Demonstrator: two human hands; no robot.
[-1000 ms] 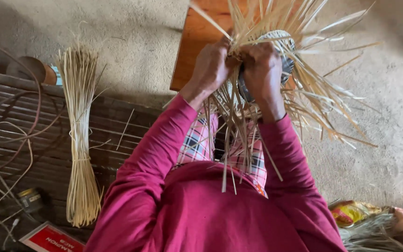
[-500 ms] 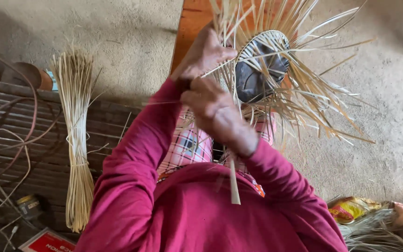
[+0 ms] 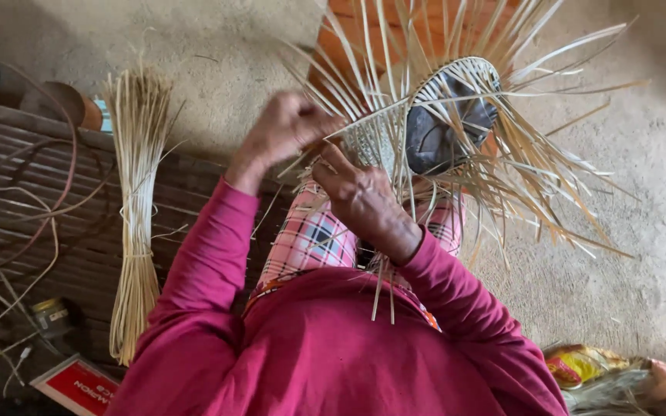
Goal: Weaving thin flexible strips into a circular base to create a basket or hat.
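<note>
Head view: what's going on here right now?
A person in a magenta top is weaving a half-made basket from pale cane strips, with loose strip ends fanning out all around it. The left hand pinches a strip at the basket's left edge, while the right hand presses against the woven wall below it. The basket is held up over the person's lap. A tied bundle of strips lies on the dark slatted mat to the left.

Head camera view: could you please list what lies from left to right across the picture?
Tied bundle of pale cane strips → left hand → right hand → half-woven pale basket with loose splaying strips → yellow crumpled packet.
</note>
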